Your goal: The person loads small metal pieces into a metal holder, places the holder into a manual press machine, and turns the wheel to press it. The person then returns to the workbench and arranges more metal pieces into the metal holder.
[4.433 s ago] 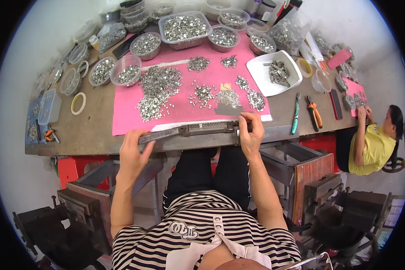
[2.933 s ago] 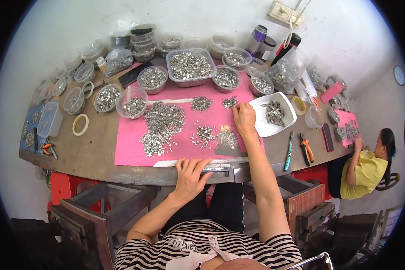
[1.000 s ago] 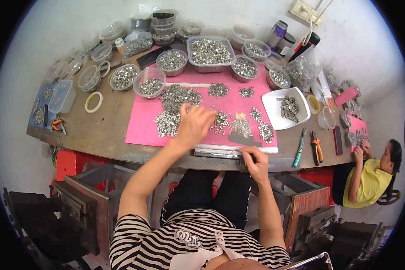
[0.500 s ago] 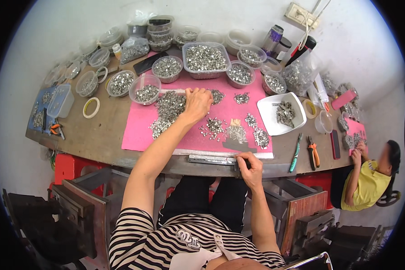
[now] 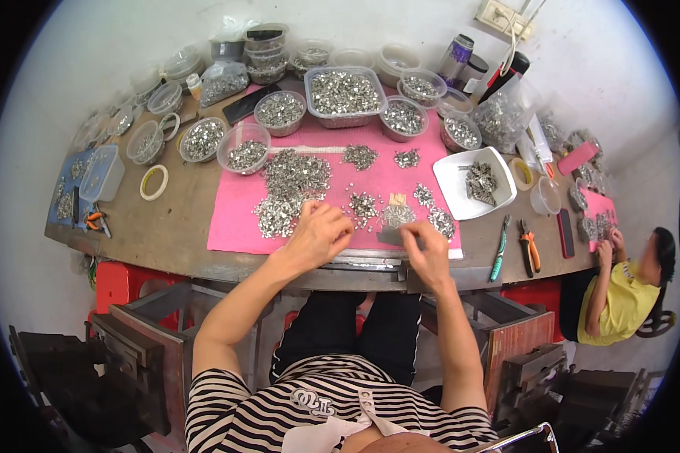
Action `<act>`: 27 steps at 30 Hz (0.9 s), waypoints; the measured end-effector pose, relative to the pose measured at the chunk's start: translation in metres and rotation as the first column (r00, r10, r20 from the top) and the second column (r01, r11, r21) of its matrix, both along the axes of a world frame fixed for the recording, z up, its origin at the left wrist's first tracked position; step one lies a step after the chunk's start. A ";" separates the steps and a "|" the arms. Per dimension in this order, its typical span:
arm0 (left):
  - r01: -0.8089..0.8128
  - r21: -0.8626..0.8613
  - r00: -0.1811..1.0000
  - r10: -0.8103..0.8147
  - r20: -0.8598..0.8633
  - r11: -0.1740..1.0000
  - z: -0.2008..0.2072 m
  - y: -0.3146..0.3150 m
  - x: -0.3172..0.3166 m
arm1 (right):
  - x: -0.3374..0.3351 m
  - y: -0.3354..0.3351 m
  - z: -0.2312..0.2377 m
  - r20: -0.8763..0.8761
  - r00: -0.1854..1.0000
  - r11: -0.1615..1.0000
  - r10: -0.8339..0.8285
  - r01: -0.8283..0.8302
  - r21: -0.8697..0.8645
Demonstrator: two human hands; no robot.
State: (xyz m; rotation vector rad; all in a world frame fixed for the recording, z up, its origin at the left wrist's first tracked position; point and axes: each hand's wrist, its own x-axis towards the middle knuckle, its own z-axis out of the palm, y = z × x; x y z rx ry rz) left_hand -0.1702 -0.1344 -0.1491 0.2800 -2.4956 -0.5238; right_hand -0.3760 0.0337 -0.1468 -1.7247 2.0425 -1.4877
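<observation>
The left hand (image 5: pixel 319 235) is hovering by the front edge of the mat (image 5: pixel 238 219), fingers curled close together, while the right hand (image 5: pixel 431 258) is hanging over the right end of the bar (image 5: pixel 363 266), thumb and forefinger bent toward each other; whether either is gripping anything, I cannot tell. The bar is lying along the front edge of the worktop (image 5: pixel 174 226), and the big pile (image 5: pixel 296 177) is sitting toward the mat's left edge. Careful work is probably calling for a steady bar and light fingertips lifting single pieces.
</observation>
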 end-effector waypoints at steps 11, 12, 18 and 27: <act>0.023 -0.107 0.997 -0.014 0.082 0.994 -0.015 0.000 0.006 | 0.010 0.010 -0.009 0.083 0.982 0.981 -0.172 0.179 -0.080; 0.032 -0.078 0.997 -0.026 0.078 0.996 -0.014 -0.002 0.006 | 0.007 0.016 -0.013 0.105 0.974 0.977 -0.199 0.205 -0.050; 0.051 -0.069 0.995 -0.045 0.092 0.996 -0.014 0.001 0.005 | -0.004 0.025 -0.020 0.027 0.984 0.981 -0.177 0.174 0.081; 0.007 -0.043 0.993 -0.002 0.117 0.999 -0.013 0.006 0.007 | -0.005 -0.027 -0.007 -0.251 0.964 0.993 0.092 -0.071 0.091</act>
